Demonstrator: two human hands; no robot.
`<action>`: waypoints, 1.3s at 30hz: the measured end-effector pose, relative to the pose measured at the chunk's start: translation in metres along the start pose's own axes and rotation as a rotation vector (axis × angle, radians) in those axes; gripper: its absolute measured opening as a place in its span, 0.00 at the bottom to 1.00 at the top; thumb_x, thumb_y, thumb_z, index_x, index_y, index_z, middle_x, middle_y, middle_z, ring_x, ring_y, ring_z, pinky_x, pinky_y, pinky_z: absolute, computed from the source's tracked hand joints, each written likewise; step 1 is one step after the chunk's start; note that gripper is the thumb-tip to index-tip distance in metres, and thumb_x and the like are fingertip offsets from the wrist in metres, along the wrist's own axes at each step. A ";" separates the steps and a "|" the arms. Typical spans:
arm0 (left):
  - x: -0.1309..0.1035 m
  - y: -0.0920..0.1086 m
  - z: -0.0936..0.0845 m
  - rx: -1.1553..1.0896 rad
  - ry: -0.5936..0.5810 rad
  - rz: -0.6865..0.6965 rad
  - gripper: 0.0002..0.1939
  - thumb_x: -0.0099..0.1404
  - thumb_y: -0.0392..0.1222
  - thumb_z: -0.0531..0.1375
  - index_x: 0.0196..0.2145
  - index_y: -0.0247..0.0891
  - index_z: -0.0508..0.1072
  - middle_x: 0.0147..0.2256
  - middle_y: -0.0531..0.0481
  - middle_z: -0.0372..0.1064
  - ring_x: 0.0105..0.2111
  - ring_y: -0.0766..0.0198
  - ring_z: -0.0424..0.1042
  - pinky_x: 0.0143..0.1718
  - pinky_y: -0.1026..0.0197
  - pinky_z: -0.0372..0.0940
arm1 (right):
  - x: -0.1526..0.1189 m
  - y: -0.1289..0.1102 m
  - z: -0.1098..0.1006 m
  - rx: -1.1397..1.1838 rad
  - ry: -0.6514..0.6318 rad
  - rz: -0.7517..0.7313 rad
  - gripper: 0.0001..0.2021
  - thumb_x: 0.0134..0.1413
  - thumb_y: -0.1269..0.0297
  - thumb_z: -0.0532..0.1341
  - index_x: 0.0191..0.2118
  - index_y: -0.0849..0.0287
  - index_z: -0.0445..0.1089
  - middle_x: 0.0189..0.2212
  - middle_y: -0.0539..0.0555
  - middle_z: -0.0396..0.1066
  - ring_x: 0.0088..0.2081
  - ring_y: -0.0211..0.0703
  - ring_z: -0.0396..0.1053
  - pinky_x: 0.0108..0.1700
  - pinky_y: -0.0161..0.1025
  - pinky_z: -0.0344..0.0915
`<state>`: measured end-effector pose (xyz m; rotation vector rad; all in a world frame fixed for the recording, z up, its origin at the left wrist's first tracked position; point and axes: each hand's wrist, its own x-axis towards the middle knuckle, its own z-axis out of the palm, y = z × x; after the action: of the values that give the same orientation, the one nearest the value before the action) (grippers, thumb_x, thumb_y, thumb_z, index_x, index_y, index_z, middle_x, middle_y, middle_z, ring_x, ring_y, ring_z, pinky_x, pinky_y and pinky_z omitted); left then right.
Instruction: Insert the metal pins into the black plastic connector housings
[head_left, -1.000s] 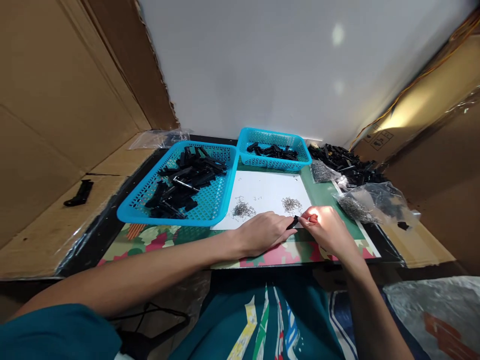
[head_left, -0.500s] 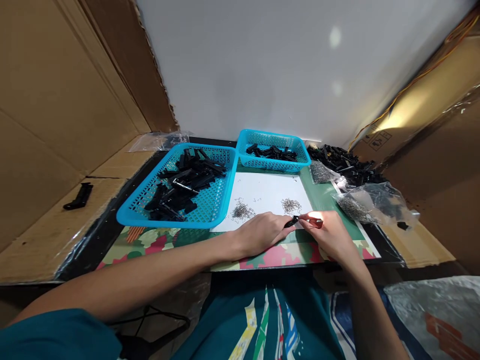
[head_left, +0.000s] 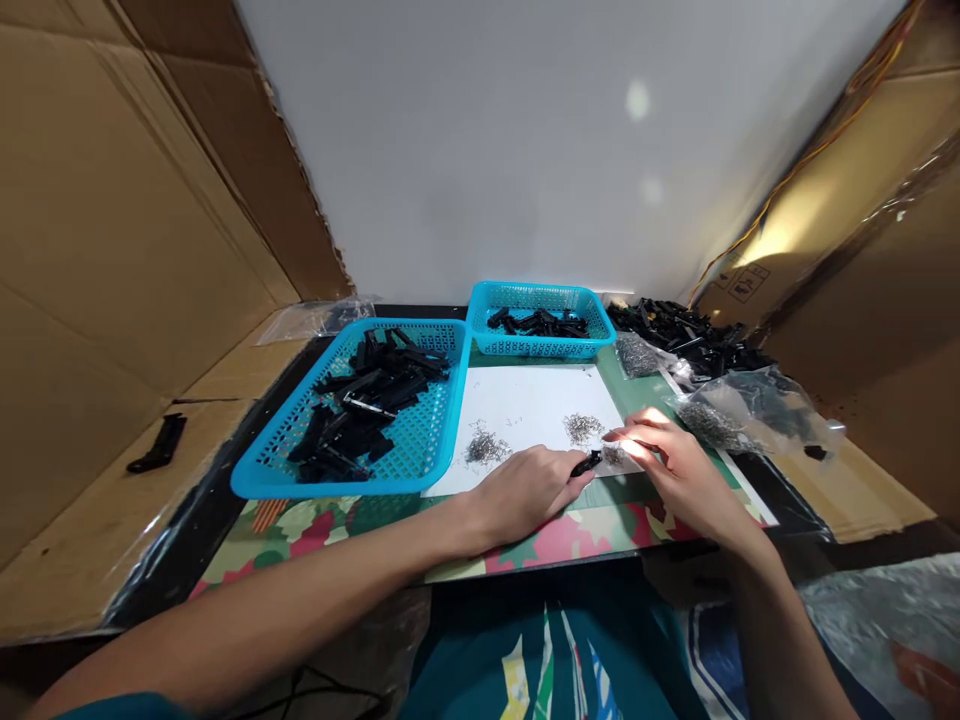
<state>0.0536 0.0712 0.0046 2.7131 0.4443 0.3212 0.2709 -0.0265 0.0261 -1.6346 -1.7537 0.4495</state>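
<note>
My left hand (head_left: 529,492) is closed round a small black plastic part (head_left: 587,463) over the near edge of a white paper sheet (head_left: 525,395). To the right, my right hand (head_left: 671,465) has its thumb and fingertips close together above a small pile of metal bits (head_left: 615,455); whatever is between the fingertips is too small to make out. Two more piles of tiny metal pieces lie on the paper, one at the left (head_left: 486,447) and one at the right (head_left: 583,428).
A large blue basket (head_left: 244,478) holds black parts at the left, and a smaller blue basket (head_left: 551,290) stands behind the paper. Loose black parts (head_left: 686,335) and plastic bags of metal pieces (head_left: 712,420) lie at the right. One black part (head_left: 161,445) rests on cardboard far left.
My right hand has moved away from the black part, to the right, uncovering a third small pile. My left hand still holds the part. The camera view has shifted slightly.
</note>
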 end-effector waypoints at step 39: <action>-0.001 0.012 0.010 0.378 0.145 0.129 0.18 0.81 0.42 0.46 0.50 0.28 0.71 0.33 0.42 0.76 0.30 0.54 0.78 0.32 0.54 0.70 | 0.007 -0.008 0.037 0.223 0.576 0.244 0.08 0.62 0.60 0.64 0.34 0.58 0.76 0.32 0.53 0.79 0.33 0.45 0.74 0.37 0.38 0.67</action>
<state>0.0583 0.0573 -0.0003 3.1081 0.4036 0.5177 0.2405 -0.0132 0.0072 -1.6158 -1.0512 0.2374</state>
